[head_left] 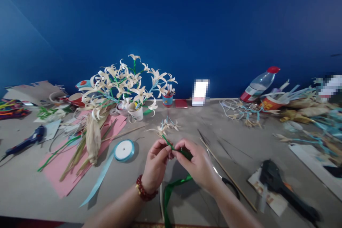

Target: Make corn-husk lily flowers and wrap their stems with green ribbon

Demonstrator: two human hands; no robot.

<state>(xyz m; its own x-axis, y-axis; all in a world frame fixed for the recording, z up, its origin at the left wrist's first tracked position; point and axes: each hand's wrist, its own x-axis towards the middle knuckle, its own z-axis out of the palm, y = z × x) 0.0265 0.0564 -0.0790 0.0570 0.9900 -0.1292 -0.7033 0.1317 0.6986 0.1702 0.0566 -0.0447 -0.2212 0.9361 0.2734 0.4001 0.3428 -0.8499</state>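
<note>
Over the middle of the table, my left hand pinches the green-wrapped stem of a handmade flower spray between thumb and fingers. Pale curled petals and light-blue bits sit at the far end of that stem, pointing away from me. Close beside it, my right hand is closed on a green ribbon where it meets the stem. The ribbon's loose length hangs below both hands, toward the table's front edge. The fingers partly hide where ribbon and stem meet.
Finished pale flowers stand in cups at the back. A blue ribbon roll and pink paper lie left, with a blue glue gun beyond. Scissors, a wooden stick and a black glue gun lie right. A bottle leans behind.
</note>
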